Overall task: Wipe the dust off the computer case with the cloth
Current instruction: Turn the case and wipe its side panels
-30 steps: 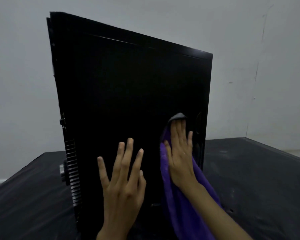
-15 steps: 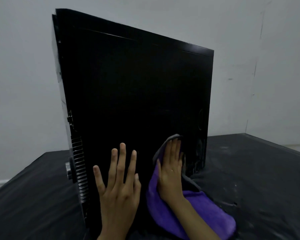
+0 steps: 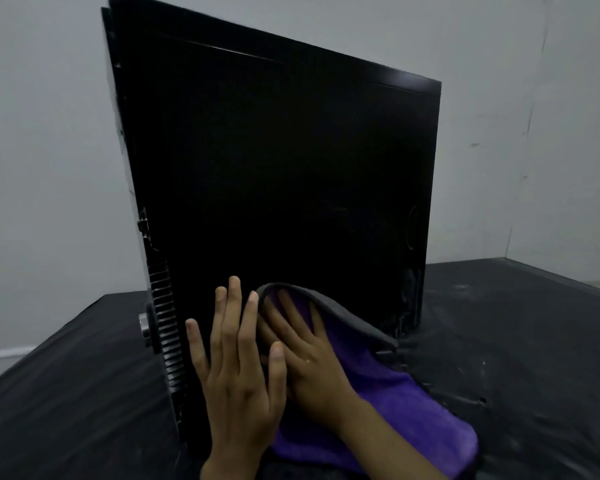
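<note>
— Computer case (image 3: 274, 174) stands upright on the black-covered table (image 3: 516, 341), its tall side panel straight ahead of both hands. Which is nearer the rear vents?

— Left hand (image 3: 236, 368), fingers spread flat on the panel. Right hand (image 3: 309, 351) beside it, touching it, presses the purple cloth (image 3: 395, 393) low on the glossy black panel; unwiped area lies above.

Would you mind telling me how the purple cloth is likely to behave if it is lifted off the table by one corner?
The purple cloth would probably hang limp: its grey-backed top edge already flops over the right hand. It looks light and plush, so it likely grips rather than slides. Its lower part lies bunched on the black table cover, so it would probably trail.
</note>
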